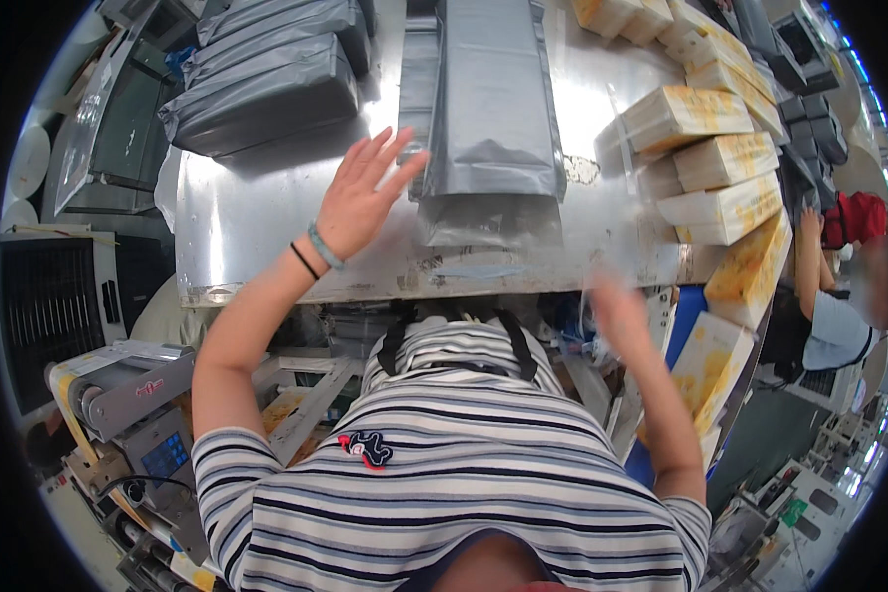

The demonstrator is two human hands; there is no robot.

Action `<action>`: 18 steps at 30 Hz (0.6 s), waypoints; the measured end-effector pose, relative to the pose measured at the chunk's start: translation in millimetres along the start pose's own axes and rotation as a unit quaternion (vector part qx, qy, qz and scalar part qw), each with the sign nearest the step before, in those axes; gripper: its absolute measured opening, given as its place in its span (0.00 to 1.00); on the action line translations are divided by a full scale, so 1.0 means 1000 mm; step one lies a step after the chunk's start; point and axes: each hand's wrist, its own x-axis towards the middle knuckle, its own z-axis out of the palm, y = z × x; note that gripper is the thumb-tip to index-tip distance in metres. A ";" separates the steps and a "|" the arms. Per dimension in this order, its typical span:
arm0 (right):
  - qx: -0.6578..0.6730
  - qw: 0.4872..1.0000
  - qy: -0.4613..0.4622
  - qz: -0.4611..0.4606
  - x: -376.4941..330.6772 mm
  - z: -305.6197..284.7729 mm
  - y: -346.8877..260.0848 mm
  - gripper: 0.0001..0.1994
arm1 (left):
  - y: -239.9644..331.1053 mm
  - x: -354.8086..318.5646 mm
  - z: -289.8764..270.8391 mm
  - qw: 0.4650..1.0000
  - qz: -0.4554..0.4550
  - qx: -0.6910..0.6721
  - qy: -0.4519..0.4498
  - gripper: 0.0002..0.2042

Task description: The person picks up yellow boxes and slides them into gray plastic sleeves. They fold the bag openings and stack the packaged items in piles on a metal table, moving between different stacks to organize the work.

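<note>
A grey plastic mailing bag [493,109] lies in the middle of the metal table, its near end a flat, shiny flap [488,219] close to the table's front edge. My left hand [367,189] has its fingers spread and holds nothing; the fingertips are at the left side of the grey bag, and whether they touch it I cannot tell. Over the front edge of the table, right of the bag, my right hand [617,306] is smeared by motion. Its fingers are too blurred to show whether it holds something.
Several filled grey bags [266,94] stand at the back left. White-and-yellow packs [730,163] line the right side and continue down a blue-edged conveyor [686,326]. A label machine [133,385] stands at the left. Another person [844,326] is at the far right.
</note>
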 end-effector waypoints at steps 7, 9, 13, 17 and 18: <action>-0.225 0.886 0.110 -0.390 0.153 -0.047 -0.034 0.32 | -0.015 0.016 0.034 0.966 0.249 0.068 0.015 0.10; -0.203 0.895 0.134 -0.375 0.153 -0.041 -0.033 0.33 | -0.016 0.010 0.032 0.976 0.216 0.034 0.020 0.10; -0.127 0.878 0.070 -0.456 0.160 -0.036 -0.024 0.23 | -0.015 0.007 0.037 0.975 0.220 0.013 0.040 0.09; 0.205 0.927 -0.061 -0.308 0.164 -0.039 -0.017 0.03 | -0.024 0.001 0.040 0.973 0.059 -0.223 0.019 0.06; 0.327 0.913 -0.096 -0.224 0.166 -0.039 -0.012 0.03 | -0.025 -0.003 0.042 0.949 -0.019 -0.314 0.005 0.06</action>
